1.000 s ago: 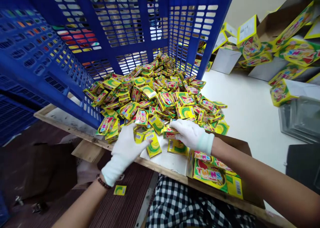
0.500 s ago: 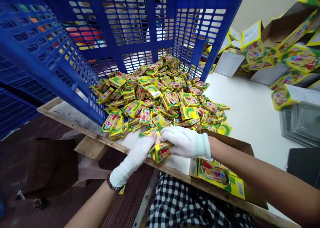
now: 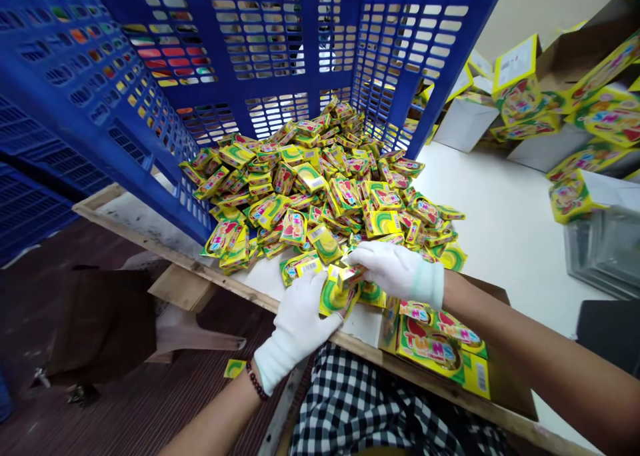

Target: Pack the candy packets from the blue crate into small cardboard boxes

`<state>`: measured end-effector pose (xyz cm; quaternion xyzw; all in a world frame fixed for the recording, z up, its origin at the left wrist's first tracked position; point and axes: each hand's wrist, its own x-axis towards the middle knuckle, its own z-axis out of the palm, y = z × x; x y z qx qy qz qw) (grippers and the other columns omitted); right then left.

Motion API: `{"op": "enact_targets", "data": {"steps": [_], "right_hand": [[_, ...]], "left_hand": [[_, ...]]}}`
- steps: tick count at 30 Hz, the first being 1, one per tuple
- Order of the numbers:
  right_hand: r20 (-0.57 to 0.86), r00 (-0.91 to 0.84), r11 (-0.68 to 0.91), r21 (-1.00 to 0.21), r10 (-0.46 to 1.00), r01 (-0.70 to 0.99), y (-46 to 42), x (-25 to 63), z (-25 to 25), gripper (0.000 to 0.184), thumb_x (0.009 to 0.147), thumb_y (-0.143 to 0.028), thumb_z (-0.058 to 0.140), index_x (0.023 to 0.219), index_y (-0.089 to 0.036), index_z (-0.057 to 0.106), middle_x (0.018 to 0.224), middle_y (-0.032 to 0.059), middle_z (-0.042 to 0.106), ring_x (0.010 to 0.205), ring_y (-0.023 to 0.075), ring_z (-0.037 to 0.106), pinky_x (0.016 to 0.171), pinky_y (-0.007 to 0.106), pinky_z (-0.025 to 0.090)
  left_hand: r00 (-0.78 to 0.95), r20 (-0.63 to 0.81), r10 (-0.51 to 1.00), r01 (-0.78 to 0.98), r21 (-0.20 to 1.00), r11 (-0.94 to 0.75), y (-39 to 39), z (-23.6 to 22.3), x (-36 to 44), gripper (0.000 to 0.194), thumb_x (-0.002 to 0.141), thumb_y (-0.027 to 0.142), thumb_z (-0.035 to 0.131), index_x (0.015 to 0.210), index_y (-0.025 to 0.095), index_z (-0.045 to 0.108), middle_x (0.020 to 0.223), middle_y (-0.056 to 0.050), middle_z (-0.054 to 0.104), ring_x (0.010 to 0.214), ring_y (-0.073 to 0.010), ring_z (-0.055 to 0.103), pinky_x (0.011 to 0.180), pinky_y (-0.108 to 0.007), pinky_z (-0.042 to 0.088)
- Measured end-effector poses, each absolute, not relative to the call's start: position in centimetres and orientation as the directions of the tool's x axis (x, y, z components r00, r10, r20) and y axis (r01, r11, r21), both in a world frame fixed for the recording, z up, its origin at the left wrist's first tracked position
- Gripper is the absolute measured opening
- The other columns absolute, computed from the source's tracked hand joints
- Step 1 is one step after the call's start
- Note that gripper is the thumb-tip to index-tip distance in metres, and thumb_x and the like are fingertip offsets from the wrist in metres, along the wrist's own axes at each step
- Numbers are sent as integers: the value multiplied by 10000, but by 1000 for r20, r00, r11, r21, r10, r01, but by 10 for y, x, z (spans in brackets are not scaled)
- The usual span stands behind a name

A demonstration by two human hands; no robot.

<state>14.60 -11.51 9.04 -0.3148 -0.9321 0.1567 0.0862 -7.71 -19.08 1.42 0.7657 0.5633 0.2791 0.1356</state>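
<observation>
A heap of small yellow-green candy packets (image 3: 325,189) spills out of a tipped blue plastic crate (image 3: 260,56) onto a white board. My left hand (image 3: 297,323), in a white glove, is closed around a small stack of these packets (image 3: 337,295) at the board's near edge. Wearing the same kind of glove, my right hand (image 3: 395,273) pinches the top of that stack from the right. An open yellow "Twins" carton (image 3: 435,349) lies just below my right wrist.
The wooden board edge (image 3: 165,256) runs across the front. A single packet (image 3: 234,368) lies on the dark floor mat. Several yellow cartons (image 3: 565,103) are piled at the back right, next to grey trays (image 3: 605,249). Checked cloth (image 3: 360,409) covers my lap.
Both hands gathered loose packets into one stack and drew it toward the near edge. My left hand moved right to grip the stack; the camera shifted slightly.
</observation>
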Motion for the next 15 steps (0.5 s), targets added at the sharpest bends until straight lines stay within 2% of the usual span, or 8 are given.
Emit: {"op": "enact_targets", "data": {"steps": [2, 5, 8, 11, 13, 15], "right_hand": [[126, -823, 795, -375, 554, 477, -117, 147, 92, 266, 847, -57, 512, 1053, -190, 617, 1060, 83, 638, 969, 197, 599, 860, 328, 480], [207, -874, 868, -349, 439, 353, -118, 140, 84, 243, 859, -59, 490, 1021, -180, 625, 1250, 118, 606, 1173, 235, 543, 986, 392, 438], [174, -899, 890, -305, 402, 339, -112, 133, 76, 202, 871, -78, 500, 999, -173, 624, 1215, 114, 630, 1189, 253, 533, 1011, 435, 410], [133, -881, 858, -332, 454, 392, -102, 137, 81, 183, 844, -74, 531, 978, -163, 618, 1021, 94, 661, 1000, 219, 588, 901, 376, 461], [130, -854, 826, -362, 504, 433, -98, 144, 91, 194, 825, -62, 533, 970, -162, 615, 971, 89, 656, 924, 205, 589, 845, 351, 476], [136, -853, 821, -382, 504, 424, -99, 150, 98, 219, 817, -46, 520, 977, -160, 615, 1019, 102, 656, 957, 205, 588, 854, 348, 479]], "left_hand": [[156, 217, 964, 746, 613, -259, -186, 11, -80, 465, 826, 309, 617, 1266, 191, 524, 1230, -126, 638, 1155, -285, 608, 1031, -475, 485], [62, 182, 981, 695, 698, -173, -179, 12, -85, 409, 858, 274, 550, 1254, 174, 531, 1196, -107, 663, 1079, -236, 645, 984, -428, 525], [139, 266, 954, 750, 601, -277, -179, 19, -84, 424, 832, 321, 600, 1227, 174, 549, 1242, -126, 642, 1177, -279, 597, 1049, -474, 475], [255, 267, 929, 801, 481, -358, -184, 21, -78, 464, 781, 375, 674, 1187, 176, 572, 1223, -144, 644, 1183, -327, 586, 1048, -510, 462], [275, 232, 933, 807, 472, -355, -185, 18, -76, 443, 767, 376, 684, 1152, 176, 592, 1194, -143, 657, 1163, -331, 598, 1034, -508, 473], [242, 217, 946, 798, 510, -321, -183, 15, -76, 447, 768, 355, 671, 1168, 170, 597, 1214, -145, 658, 1180, -326, 597, 1053, -509, 462]]}}
